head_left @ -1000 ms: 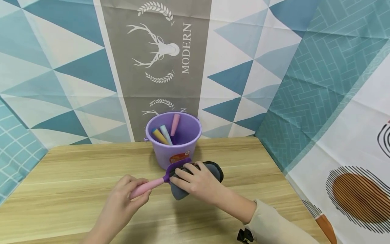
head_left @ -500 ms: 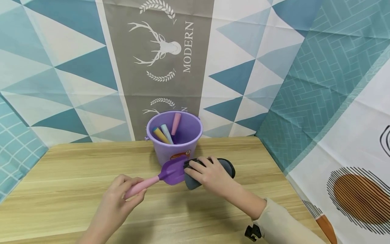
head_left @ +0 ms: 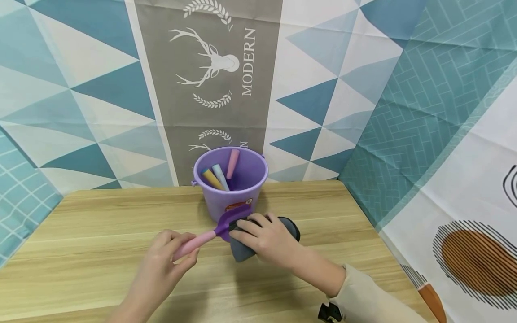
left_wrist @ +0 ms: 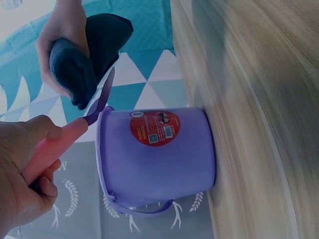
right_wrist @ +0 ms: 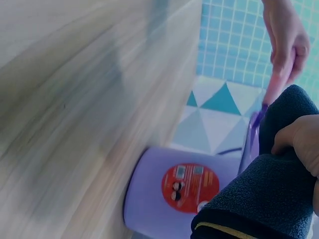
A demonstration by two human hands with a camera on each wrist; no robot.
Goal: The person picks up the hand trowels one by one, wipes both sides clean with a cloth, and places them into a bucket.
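Note:
In the head view my left hand grips the pink handle of a toy shovel with a purple blade. My right hand holds a folded dark grey cloth against the blade, covering much of it. The left wrist view shows the shovel held up, its blade edge-on beside the cloth. Seen from the right wrist, the thumb presses into the bunched cloth. Both shovel and cloth are above the table, in front of the purple bucket.
The bucket stands near the back of the wooden table. Inside it lean a pink handle, a light blue handle and a yellow handle. A patterned curtain hangs behind the table.
The right hand with the cloth slid right off part of the blade, then came back left over it. The blade turned face-up, then tilted again. The left hand kept its grip.

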